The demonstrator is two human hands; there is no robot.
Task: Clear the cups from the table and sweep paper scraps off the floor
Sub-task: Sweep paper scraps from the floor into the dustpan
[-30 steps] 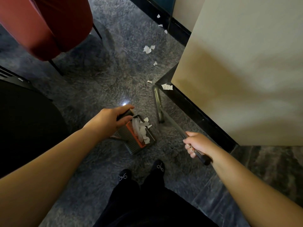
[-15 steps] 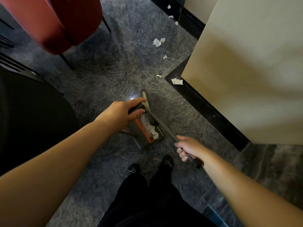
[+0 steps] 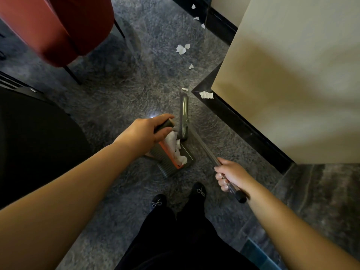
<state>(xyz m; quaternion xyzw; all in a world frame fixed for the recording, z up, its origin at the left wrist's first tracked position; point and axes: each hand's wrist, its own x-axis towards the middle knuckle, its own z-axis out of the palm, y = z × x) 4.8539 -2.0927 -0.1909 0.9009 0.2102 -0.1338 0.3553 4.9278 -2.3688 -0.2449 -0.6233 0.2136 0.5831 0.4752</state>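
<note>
My left hand [image 3: 145,131] grips the top of the dustpan's upright handle. The grey dustpan [image 3: 171,162] with an orange strip stands on the floor and holds several white paper scraps [image 3: 175,148]. My right hand [image 3: 230,176] grips the broom's thin metal handle [image 3: 204,148] near its black end. The grey broom head [image 3: 184,117] lies on the floor just beyond the dustpan's mouth. More white scraps lie further off: one [image 3: 206,94] on the black plinth, a small one [image 3: 184,89] at the broom's tip, a pair [image 3: 182,48] ahead.
A beige wall corner [image 3: 292,80] with a black skirting [image 3: 243,125] stands at the right. A red chair [image 3: 58,26] on thin black legs is at the upper left. A dark round object [image 3: 35,145] fills the left. My feet [image 3: 179,197] stand just behind the dustpan.
The broom head swept in against the dustpan half a second ago and has now moved back out toward the wall corner. My left hand stays on the dustpan handle.
</note>
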